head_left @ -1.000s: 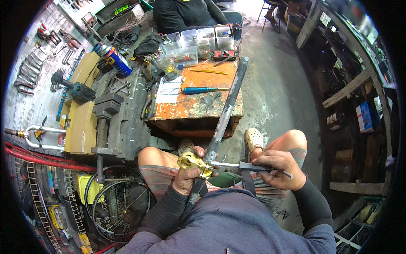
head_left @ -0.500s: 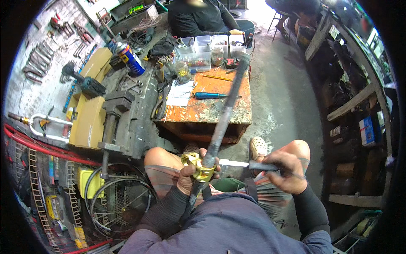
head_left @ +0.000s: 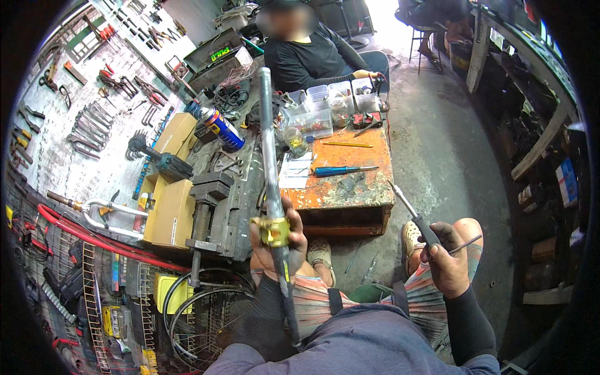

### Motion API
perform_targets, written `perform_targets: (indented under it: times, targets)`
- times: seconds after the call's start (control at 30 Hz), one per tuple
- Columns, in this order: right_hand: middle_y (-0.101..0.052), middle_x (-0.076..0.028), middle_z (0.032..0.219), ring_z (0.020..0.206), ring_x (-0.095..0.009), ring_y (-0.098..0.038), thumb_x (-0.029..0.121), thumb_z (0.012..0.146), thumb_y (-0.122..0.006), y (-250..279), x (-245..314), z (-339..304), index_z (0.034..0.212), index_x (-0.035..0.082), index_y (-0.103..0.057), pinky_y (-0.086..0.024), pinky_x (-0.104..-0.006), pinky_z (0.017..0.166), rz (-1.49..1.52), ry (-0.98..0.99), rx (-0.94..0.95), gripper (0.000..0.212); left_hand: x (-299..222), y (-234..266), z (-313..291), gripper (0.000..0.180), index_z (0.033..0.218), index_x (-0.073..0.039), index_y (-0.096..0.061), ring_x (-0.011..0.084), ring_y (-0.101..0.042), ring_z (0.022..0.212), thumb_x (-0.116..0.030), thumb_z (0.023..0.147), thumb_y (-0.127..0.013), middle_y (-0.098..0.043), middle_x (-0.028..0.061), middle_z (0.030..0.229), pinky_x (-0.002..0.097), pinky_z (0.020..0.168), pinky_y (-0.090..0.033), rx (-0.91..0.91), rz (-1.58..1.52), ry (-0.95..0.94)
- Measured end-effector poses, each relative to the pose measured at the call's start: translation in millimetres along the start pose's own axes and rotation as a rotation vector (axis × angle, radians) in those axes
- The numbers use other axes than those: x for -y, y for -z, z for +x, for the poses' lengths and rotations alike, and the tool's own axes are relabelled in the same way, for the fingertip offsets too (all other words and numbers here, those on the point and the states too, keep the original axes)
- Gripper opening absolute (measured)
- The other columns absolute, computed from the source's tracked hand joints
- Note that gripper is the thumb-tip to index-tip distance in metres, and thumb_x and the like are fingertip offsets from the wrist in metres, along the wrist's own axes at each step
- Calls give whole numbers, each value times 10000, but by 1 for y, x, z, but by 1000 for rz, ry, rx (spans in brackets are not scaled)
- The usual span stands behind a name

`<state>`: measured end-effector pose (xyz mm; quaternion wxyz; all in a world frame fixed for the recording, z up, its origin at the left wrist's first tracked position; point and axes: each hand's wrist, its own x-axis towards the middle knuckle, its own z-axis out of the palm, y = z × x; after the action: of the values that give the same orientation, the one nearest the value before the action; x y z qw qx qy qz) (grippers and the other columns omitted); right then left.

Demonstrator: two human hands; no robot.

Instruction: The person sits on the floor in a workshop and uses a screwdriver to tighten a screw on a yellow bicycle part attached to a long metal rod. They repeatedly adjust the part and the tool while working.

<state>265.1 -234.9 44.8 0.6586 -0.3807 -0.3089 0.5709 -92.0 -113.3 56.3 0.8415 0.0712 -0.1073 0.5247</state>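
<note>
My left hand (head_left: 295, 240) is wrapped round a long grey metal tube (head_left: 269, 144), held nearly upright above my lap. A gold-coloured metal collar (head_left: 274, 232) sits around the tube within that grip. Out to the right, my right hand (head_left: 449, 269) is closed on a dark-handled pointed tool (head_left: 426, 231). Its pale shaft narrows to a tip that points up and left; its exact kind I cannot make out. A thin dark rod (head_left: 467, 244) sticks out of the same hand to the right. The tool and the tube are well apart.
An orange worn table (head_left: 369, 187) ahead carries a blue screwdriver (head_left: 344, 170), a pencil (head_left: 347, 144) and clear bins (head_left: 312, 124). A bench vise (head_left: 209, 190) and a blue spray can (head_left: 223, 129) stand left. Another person (head_left: 312, 56) sits behind the table.
The tube with its collar has swung left and now stands more upright. My right hand has drawn the tool away from the collar, and its tip has turned upward.
</note>
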Motion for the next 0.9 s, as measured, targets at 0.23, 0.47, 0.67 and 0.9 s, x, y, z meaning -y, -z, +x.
perform_targets:
  times: [0.23,0.47,0.67,0.9]
  targets:
    - [-701,-137,1185,865,-162,-679,213,972,-824,-3,-7,-5,1393,-2,-558,-558,-279,762,-77,60,47,543,-19,-43,50,368,1317,-88,-681,410,-421,1541,-250,1005,-792,-355,253,1699,550,1267,-447,11,241,-195]
    - [-707,-149,1187,937,-158,-677,113,973,-763,-8,-3,-12,1362,-21,-587,-574,-304,810,-68,30,128,447,-6,-59,57,316,1283,-101,-703,415,-487,1491,-229,1005,-785,-579,235,1508,560,1288,-416,-98,434,-303]
    - [-703,-143,1194,953,-157,-686,79,966,-749,-3,-3,-17,1372,-30,-583,-586,-312,830,-79,8,122,452,-3,-58,54,337,1298,-126,-693,398,-559,1434,-251,1001,-791,-584,227,1510,545,1249,-475,-124,469,-298]
    - [-732,-115,1162,1029,-185,-722,-27,899,-775,-14,10,-17,1301,-19,-666,-599,-338,881,-472,182,88,417,-8,-24,66,389,1248,-54,-695,374,-592,1409,-238,948,-859,-534,224,1589,520,1206,-527,-80,457,-173]
